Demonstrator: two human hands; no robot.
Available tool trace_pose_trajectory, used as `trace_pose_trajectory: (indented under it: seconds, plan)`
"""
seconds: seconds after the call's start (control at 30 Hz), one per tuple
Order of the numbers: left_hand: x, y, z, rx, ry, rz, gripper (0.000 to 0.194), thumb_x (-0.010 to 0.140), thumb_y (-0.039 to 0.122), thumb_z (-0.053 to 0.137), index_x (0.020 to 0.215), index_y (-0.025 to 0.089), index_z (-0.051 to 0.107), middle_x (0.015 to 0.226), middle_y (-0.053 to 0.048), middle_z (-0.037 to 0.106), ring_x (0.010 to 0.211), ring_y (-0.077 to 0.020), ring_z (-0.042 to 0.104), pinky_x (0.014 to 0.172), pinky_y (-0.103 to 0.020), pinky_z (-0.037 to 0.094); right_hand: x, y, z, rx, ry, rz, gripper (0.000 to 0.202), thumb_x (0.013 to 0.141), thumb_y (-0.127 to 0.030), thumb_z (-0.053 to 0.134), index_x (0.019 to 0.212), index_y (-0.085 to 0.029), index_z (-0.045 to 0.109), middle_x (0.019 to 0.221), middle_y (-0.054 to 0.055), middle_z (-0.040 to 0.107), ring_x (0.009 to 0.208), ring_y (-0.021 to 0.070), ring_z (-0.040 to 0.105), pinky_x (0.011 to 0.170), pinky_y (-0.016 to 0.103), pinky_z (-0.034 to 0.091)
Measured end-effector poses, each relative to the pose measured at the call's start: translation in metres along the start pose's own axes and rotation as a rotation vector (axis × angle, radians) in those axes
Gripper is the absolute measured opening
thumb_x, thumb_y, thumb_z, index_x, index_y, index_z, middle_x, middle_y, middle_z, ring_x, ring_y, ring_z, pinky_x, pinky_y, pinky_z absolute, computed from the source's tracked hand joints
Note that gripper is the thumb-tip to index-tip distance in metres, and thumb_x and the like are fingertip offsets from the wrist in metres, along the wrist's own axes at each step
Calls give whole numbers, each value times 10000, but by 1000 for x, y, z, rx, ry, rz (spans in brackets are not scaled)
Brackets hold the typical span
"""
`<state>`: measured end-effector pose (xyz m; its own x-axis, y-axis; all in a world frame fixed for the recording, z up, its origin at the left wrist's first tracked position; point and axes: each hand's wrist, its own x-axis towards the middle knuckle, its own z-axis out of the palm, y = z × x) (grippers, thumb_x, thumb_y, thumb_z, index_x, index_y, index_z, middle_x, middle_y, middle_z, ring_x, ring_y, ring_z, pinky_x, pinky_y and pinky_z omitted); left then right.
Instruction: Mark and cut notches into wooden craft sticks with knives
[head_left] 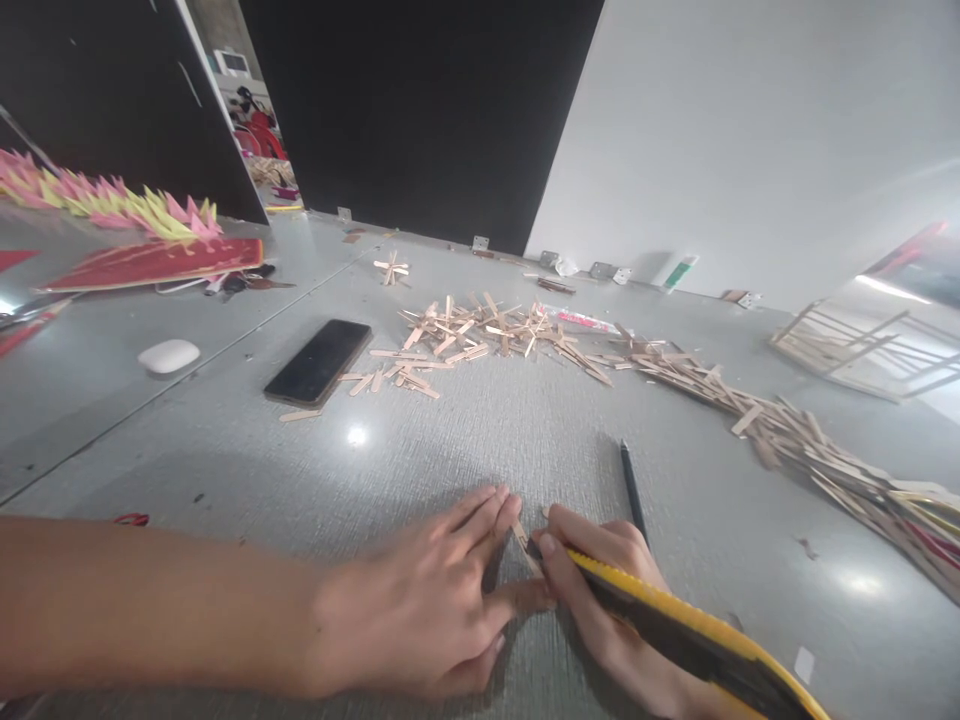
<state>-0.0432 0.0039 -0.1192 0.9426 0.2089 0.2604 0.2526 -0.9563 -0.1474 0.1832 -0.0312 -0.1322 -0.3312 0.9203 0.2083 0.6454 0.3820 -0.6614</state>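
Note:
My left hand (442, 595) lies low over the table, holding a small wooden craft stick (521, 537) against the surface between its thumb and fingertips. A yellow and black utility knife (675, 620) is gripped in my right hand (600, 570), its front end meeting the stick close to my left fingers. The blade itself is mostly hidden by my fingers. Just beyond my right hand lies a dark pencil (634, 495). Another stick end (545, 512) shows at my right fingertips.
A heap of short wooden pieces (480, 330) lies ahead, with a long pile of sticks (780, 430) to the right. At left are a phone (321, 362), a white rounded case (169, 356) and a red board (157, 265). A stick frame (862, 345) stands far right.

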Motion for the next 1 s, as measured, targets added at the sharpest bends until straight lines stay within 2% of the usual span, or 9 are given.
trace_pose_trajectory:
  seconds: [0.33,0.43,0.5,0.63,0.73,0.83,0.87,0.93,1.0]
  plan:
    - [0,-1,-2,10,-46,8,646,1052,414,452,1572,42,356,1420,-319,594,1383,-421,549,1215,-489,349,-2,-3,-1,-19,-2,22,371,1089,-351,378,730,-257,392,581,-61,463,474,117,476,538,285,400]
    - [0,2,-5,-5,-74,-32,600,1088,397,386,1594,83,309,1439,-306,581,1394,-416,538,1202,-497,369,-3,-5,-5,-3,1,80,399,1096,-369,378,716,-249,416,585,-61,485,502,113,505,603,292,427]
    - [1,5,-8,-32,-96,-82,524,1099,392,374,1554,133,382,1450,-269,583,1377,-407,557,1164,-505,418,-4,-5,-8,54,55,114,411,1091,-385,397,708,-246,446,589,-56,489,506,111,498,577,280,419]
    - [0,14,-16,-175,-172,-190,431,1056,354,516,1455,191,499,1228,-136,687,1057,-329,703,901,-457,594,-5,-1,-12,193,159,209,377,1065,-425,495,736,-242,512,606,-55,474,497,101,448,483,248,367]
    - [-1,17,-24,-328,-168,-232,406,1015,223,567,1413,156,525,1037,-82,701,857,-254,689,756,-359,594,-4,3,-11,307,198,315,395,1053,-470,534,734,-237,520,595,-56,483,500,97,434,471,241,345]
    - [-1,3,-30,-558,-151,-166,139,988,91,566,1077,147,657,937,-39,719,880,-185,665,902,-263,540,-4,5,-9,413,189,386,423,1041,-515,552,729,-234,508,581,-57,486,501,95,410,453,230,320]
    - [0,-6,-30,-606,-154,-80,144,978,65,559,1038,141,666,953,-42,736,901,-181,661,942,-261,524,-4,6,-9,429,185,404,430,1039,-526,554,729,-233,507,580,-57,488,501,93,406,449,228,315]
    - [2,-27,-29,-622,-157,81,171,975,70,542,1047,130,685,1121,-78,758,1102,-242,639,1040,-343,490,-5,8,-8,439,177,426,441,1038,-543,548,732,-228,517,579,-56,500,500,88,405,449,222,315]
    - [4,-45,-25,-639,-182,138,251,1011,114,509,1172,168,693,1410,-27,678,1381,-285,511,1195,-431,372,-6,10,-8,447,174,443,440,1034,-554,553,742,-225,527,579,-56,511,499,84,414,446,213,317]
